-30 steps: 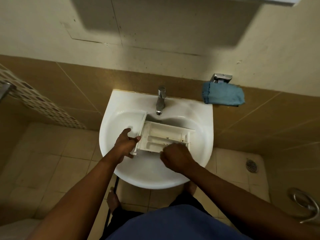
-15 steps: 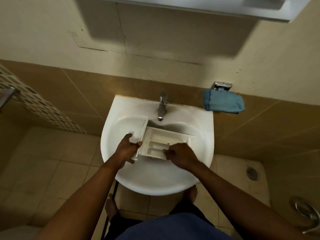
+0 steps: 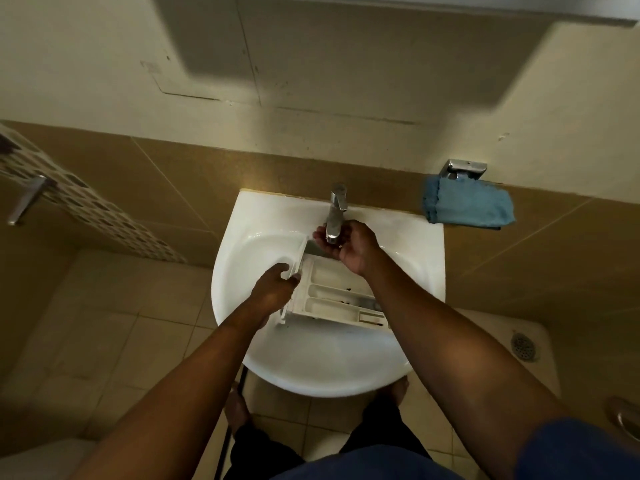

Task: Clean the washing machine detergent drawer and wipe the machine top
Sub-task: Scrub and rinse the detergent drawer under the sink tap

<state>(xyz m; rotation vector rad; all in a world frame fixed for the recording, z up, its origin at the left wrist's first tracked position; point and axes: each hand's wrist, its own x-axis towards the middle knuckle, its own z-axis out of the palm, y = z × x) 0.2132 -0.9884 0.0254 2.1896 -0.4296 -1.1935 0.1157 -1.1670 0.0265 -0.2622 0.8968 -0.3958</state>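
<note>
The detergent drawer (image 3: 332,296) lies in the bowl of the white sink (image 3: 242,216), open side up, with dark specks in its compartments. The left hand (image 3: 273,289) grips the drawer's front panel — fingers curled over its edge, on the sink's left side. At the back of the sink the right hand (image 3: 356,247) wraps round the spout of the tap (image 3: 337,206) from below, fingers curled. A blue cloth (image 3: 467,206) hangs on the wall just right of the sink.
</note>
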